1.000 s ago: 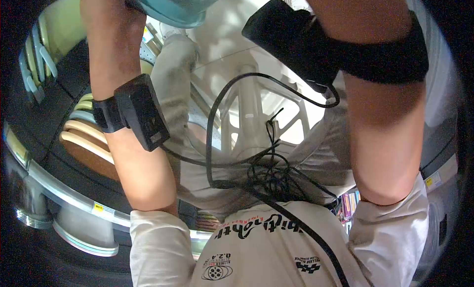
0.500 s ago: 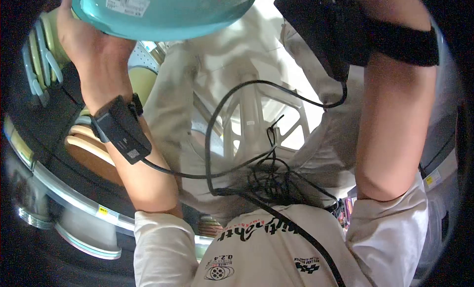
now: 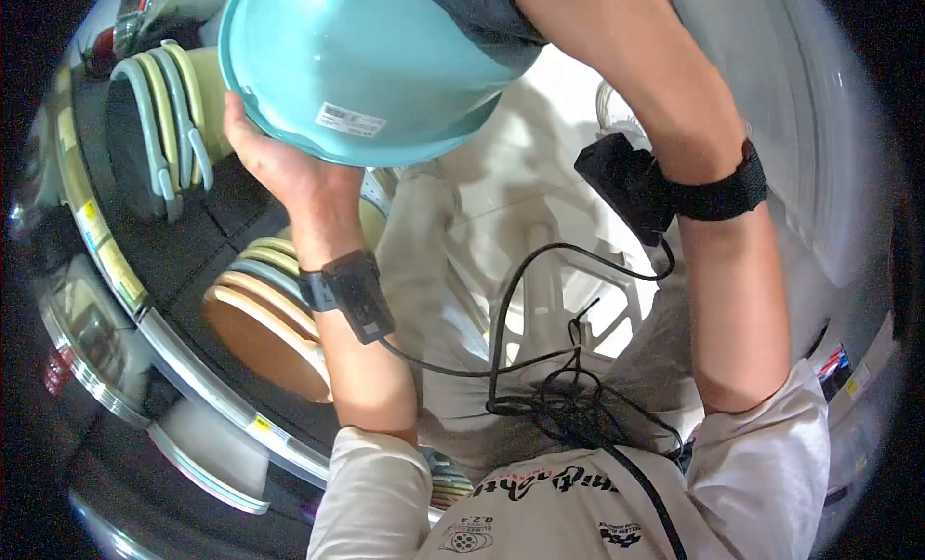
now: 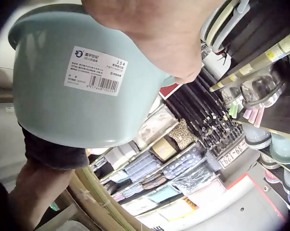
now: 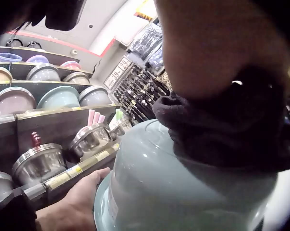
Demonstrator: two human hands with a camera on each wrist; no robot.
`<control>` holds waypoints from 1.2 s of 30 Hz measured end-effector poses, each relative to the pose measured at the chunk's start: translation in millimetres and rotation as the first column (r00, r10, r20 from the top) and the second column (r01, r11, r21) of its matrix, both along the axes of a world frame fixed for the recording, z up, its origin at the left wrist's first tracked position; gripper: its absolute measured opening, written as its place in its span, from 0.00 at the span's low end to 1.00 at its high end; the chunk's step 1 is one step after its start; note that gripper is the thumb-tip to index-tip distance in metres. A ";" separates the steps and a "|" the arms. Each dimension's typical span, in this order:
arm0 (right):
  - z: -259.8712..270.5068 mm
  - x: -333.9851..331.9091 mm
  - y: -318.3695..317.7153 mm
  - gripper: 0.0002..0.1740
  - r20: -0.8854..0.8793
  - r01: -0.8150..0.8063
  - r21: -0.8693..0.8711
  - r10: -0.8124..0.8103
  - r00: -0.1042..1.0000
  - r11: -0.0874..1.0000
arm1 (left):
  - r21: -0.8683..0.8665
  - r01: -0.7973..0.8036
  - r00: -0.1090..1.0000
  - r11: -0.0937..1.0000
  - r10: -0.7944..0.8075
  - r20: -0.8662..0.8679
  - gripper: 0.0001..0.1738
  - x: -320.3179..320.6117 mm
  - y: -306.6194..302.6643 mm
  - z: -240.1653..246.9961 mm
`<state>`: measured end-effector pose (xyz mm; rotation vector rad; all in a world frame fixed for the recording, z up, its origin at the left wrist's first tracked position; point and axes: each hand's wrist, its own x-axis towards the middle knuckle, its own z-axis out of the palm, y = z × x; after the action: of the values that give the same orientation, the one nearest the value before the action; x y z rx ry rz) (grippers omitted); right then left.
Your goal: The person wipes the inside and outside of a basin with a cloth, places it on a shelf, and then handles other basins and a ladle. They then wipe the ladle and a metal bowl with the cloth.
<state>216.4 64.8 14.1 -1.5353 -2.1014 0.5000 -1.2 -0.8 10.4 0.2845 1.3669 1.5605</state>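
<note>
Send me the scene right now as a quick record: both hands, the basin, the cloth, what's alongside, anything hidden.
Left hand: grips the rim of the blue-green basin
Right hand: at the basin's outside, with dark cloth
Basin: tipped sideways, white label on its outer wall
Cloth: against the basin's outside
Alongside: shelf on the person's left, lidded steel bowls
Cable: bundled before the torso
Hidden: right fingers, basin's inside

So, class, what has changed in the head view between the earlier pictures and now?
The teal basin has moved down and right; the right hand, in dark material, now shows against it. Shelved tubs shifted right too, so the camera probably moved. The left hand still holds the basin's rim.
</note>
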 end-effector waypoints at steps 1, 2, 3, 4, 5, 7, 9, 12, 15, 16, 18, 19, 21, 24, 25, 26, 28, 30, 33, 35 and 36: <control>0.0 -0.7 -1.1 0.15 0.183 -0.186 0.139 0.160 0.970 0.973 | 0.008 0.005 1.000 1.000 -0.005 -0.006 0.37 -1.4 0.6 -1.0; 0.8 -3.1 -2.8 0.14 0.161 -0.170 0.149 0.146 0.976 0.974 | 0.016 0.000 1.000 1.000 0.000 -0.012 0.37 -1.6 0.9 -2.2; -0.2 -4.0 -4.2 0.14 0.157 -0.165 0.158 0.140 0.978 0.973 | 0.025 -0.006 1.000 1.000 0.007 -0.018 0.36 -1.5 1.1 -3.2; -2.0 -4.1 -5.5 0.16 0.162 -0.168 0.171 0.141 0.977 0.971 | 0.033 -0.013 1.000 0.999 0.014 -0.023 0.36 -2.8 1.0 -4.7; -0.4 -3.8 -5.3 0.19 0.168 -0.170 0.187 0.139 0.976 0.968 | 0.044 -0.007 1.000 0.999 0.008 -0.028 0.36 -5.7 0.1 -6.9; 11.5 -10.6 -3.6 0.23 -0.096 -0.007 -0.031 0.004 0.995 0.999 | 0.059 0.024 1.000 0.998 -0.023 -0.016 0.36 -8.5 1.4 -8.8; 18.2 -12.3 -1.9 0.27 -0.318 0.090 -0.282 -0.181 0.931 0.955 | 0.053 0.026 1.000 0.998 -0.027 0.007 0.35 -7.0 0.6 -8.3; 17.6 -12.1 -3.1 0.33 -0.373 0.017 -0.251 -0.113 0.921 0.968 | 0.018 0.063 0.997 0.998 -0.064 0.033 0.36 -8.6 0.7 -12.1; 12.3 -10.4 -1.0 0.30 -0.390 0.009 -0.192 -0.084 0.917 0.981 | -0.019 0.112 0.994 0.993 -0.112 0.019 0.36 -7.3 -0.3 -15.9; 14.2 -9.5 -0.5 0.30 -0.397 0.012 -0.184 -0.085 0.914 0.983 | -0.035 0.120 0.991 0.992 -0.118 0.061 0.36 -2.9 0.2 -11.9; 20.3 -9.6 -1.5 0.27 -0.409 0.019 -0.205 -0.104 0.907 0.979 | -0.056 0.143 0.988 0.988 -0.140 0.065 0.36 -4.1 1.6 -13.0; 24.2 -10.4 -2.4 0.27 -0.420 0.019 -0.197 -0.102 0.902 0.980 | -0.082 0.163 0.984 0.983 -0.157 0.078 0.35 -3.9 2.3 -12.1; 32.3 -12.5 -2.4 0.25 -0.500 0.063 -0.140 -0.126 0.857 0.988 | -0.088 0.182 0.982 0.979 -0.176 0.070 0.35 0.2 -0.9 -11.5; 22.7 -15.2 2.5 0.25 -0.537 0.140 -0.014 -0.126 0.834 0.990 | -0.104 0.290 0.954 0.951 -0.278 0.112 0.36 1.8 -3.5 -13.4; 16.2 -15.0 4.8 0.24 -0.526 0.198 0.107 -0.114 0.843 0.974 | -0.103 0.290 0.954 0.952 -0.279 0.107 0.36 2.3 -4.5 -11.1; 11.4 -12.9 7.0 0.25 -0.525 0.207 0.155 -0.097 0.845 0.966 | -0.104 0.326 0.943 0.940 -0.314 0.114 0.36 3.0 -5.2 -9.1; 4.1 -8.8 7.8 0.25 -0.503 0.232 0.170 -0.118 0.856 0.958 | -0.101 0.369 0.926 0.924 -0.355 0.132 0.36 2.5 -4.9 -9.2; 3.5 -5.8 9.1 0.24 -0.480 0.256 0.183 -0.141 0.866 0.949 | -0.085 0.363 0.928 0.928 -0.352 0.122 0.36 4.1 -5.8 -8.4; 9.6 0.3 13.5 0.24 -0.375 0.331 0.006 -0.304 0.875 0.944 | -0.044 0.338 0.938 0.940 -0.333 0.102 0.35 2.7 -6.0 -11.0; 13.6 6.1 15.5 0.24 -0.307 0.346 -0.059 -0.347 0.886 0.936 | -0.019 0.325 0.943 0.946 -0.322 0.089 0.35 2.2 -6.2 -11.0; 14.5 7.8 16.0 0.24 -0.309 0.348 -0.058 -0.348 0.885 0.936 | -0.010 0.265 0.962 0.964 -0.264 0.075 0.36 4.3 -5.9 -8.1</control>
<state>224.2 80.8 28.7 -1.6628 -1.5423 0.5687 3.1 -6.7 2.3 0.3782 1.2322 1.3218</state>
